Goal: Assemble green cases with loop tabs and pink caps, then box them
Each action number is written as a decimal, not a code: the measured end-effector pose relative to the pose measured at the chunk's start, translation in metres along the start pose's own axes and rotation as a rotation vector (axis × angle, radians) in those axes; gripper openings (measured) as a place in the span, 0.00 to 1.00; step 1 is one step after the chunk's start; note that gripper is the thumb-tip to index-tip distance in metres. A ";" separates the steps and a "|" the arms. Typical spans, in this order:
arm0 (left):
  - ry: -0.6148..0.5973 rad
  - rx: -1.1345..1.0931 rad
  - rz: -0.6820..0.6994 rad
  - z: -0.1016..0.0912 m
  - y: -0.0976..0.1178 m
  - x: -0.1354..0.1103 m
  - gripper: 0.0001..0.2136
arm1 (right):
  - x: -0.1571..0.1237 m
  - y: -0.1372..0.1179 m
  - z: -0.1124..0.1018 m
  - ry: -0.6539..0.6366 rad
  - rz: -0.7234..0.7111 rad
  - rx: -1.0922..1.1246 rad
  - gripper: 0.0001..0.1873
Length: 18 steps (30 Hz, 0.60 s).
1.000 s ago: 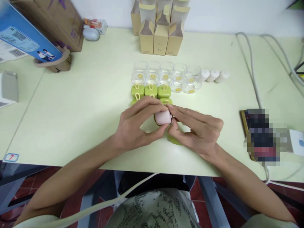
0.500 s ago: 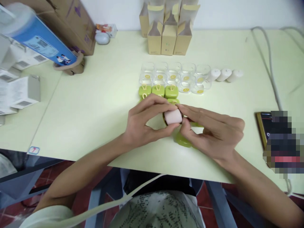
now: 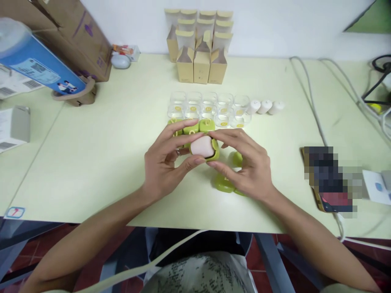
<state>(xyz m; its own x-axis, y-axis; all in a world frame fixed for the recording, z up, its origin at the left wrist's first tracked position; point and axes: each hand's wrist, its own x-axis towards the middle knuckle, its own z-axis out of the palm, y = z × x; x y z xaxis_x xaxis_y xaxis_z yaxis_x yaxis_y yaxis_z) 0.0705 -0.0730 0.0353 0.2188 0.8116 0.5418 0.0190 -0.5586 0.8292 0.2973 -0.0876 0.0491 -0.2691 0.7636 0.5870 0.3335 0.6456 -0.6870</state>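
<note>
In front of me, between both hands, is a small glossy green case [image 3: 216,153] with a smooth pale pink rounded block [image 3: 202,146] seated in it. My left hand [image 3: 166,162] pinches the left side, thumb below and fingers above. On the right, my right hand [image 3: 249,162] grips the green case's edge with thumb and fingertips. Behind the left fingers stand several green cases with yellow loops [image 3: 207,125], partly hidden. More green cases [image 3: 224,183] lie under and beside my right hand.
Clear plastic boxes with yellow stickers [image 3: 209,106] stand in rows beyond my hands, with three whitish rounded pieces [image 3: 265,107] to their right. Farther back are open cardboard boxes [image 3: 201,69]. A blue cylinder [image 3: 45,65] stands left; a phone [image 3: 317,203] and cable [image 3: 311,93] lie right.
My view has shifted, so the table's things appear farther left and lower. The held case has turned, and more of its green edge shows on the right. Both hands still hold it.
</note>
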 end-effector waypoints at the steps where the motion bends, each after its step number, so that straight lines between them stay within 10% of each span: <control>1: -0.001 -0.005 0.000 0.002 0.000 0.000 0.19 | 0.000 0.000 0.000 0.013 -0.006 0.024 0.25; 18: 0.013 0.048 -0.023 0.000 0.007 -0.002 0.10 | -0.003 0.004 0.005 -0.097 0.231 0.534 0.23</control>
<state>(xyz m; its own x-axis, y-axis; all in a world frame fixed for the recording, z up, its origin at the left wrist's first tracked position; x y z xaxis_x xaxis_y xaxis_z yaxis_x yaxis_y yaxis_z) 0.0699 -0.0782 0.0396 0.2055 0.8260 0.5249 0.0709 -0.5475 0.8338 0.2949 -0.0875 0.0420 -0.3335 0.8661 0.3723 -0.1009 0.3598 -0.9276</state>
